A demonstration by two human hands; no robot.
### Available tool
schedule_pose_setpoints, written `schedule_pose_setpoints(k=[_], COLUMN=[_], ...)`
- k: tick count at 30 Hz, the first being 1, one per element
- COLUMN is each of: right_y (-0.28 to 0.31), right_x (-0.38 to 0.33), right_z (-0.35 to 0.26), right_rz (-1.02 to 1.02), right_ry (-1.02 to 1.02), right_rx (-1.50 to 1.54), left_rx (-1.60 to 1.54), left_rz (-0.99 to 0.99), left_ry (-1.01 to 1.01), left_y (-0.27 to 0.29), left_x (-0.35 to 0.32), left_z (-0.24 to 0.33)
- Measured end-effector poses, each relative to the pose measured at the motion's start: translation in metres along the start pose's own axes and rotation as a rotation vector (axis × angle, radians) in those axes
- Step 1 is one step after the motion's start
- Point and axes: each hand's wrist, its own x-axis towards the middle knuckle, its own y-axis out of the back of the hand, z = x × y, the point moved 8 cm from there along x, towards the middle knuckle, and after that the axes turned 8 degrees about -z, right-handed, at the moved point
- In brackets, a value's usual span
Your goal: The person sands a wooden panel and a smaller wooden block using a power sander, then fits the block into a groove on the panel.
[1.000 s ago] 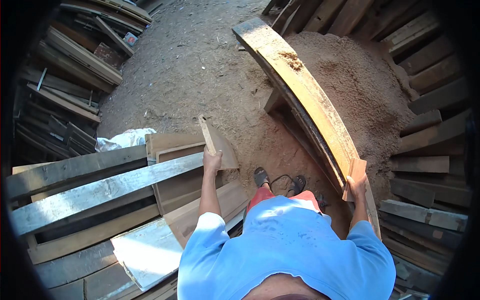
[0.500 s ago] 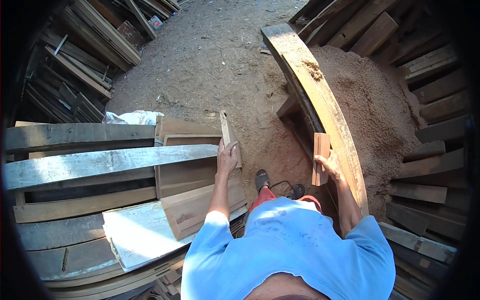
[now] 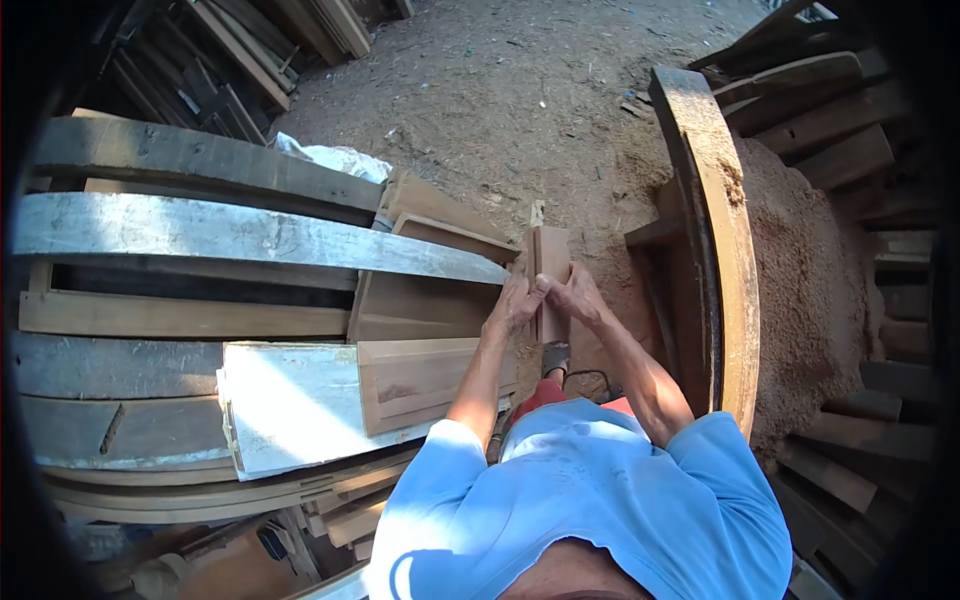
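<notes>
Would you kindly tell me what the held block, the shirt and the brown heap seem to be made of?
Block: apparently bare wood, with brown, unpainted-looking faces and straight edges.
Shirt: cloth, perhaps cotton, matte with soft folds.
Heap: likely sawdust, loose, dry-looking and fine-grained.

No words, letters, labels, brand names, numbers or signs can be read anywhere in view, whether close by or further off toward the edges.

Probable sawdust heap on dirt ground
</notes>
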Motion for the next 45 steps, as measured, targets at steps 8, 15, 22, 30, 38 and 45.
schedule_pose_setpoints(k=[8, 15, 22, 30, 38, 45], right_y=[-0.031, -0.058, -0.059, -0.028, -0.029, -0.036], right_x=[0.047, 0.072, 0.099, 0.103, 0.122, 0.125], right_z=[0.073, 0.055, 0.075, 0.074, 0.078, 0.081], right_rz=[-0.067, -0.370, -0.355, 0.067, 0.135, 0.116], right_ry=[-0.124, -0.111, -0.242, -0.056, -0.044, -0.029], right_rx=[0.436, 0.861, 0.818, 0.112, 0.011, -0.020], left_rx=[-0.430, -0.797, -1.198, -1.075, -0.162, 0.884], left_rz=[-0.018, -0.100, -0.016, 0.165, 0.700, 0.909], left_ry=[0.265, 0.347, 0.243, 0.260, 0.295, 0.797], left_y=[0.012, 0.000, -0.015, -0.001, 0.266, 0.452], left_x=[-0.022, -0.039, -0.068, -0.131, -0.303, -0.493], left_z=[-0.016, -0.032, -0.043, -0.041, 0.084, 0.221])
